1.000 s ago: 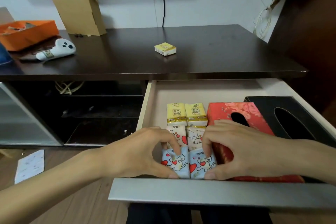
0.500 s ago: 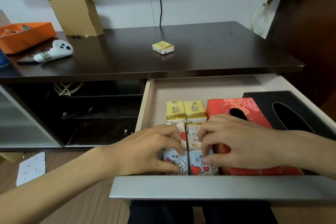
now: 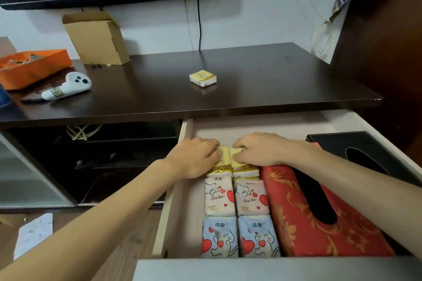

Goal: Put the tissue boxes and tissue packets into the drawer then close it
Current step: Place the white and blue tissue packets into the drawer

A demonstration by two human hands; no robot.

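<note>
Both hands moved back from the blue packets; left, right now press the yellow packets.

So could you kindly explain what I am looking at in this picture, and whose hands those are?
There is no machine here: a person wears a camera on the head, looking down at two bare hands. The left hand and right hand press on two yellow tissue packets at the back of an open drawer. In front lie four more packets, beside a red tissue box and a black tissue box. One yellow packet remains on the dark tabletop.
</note>
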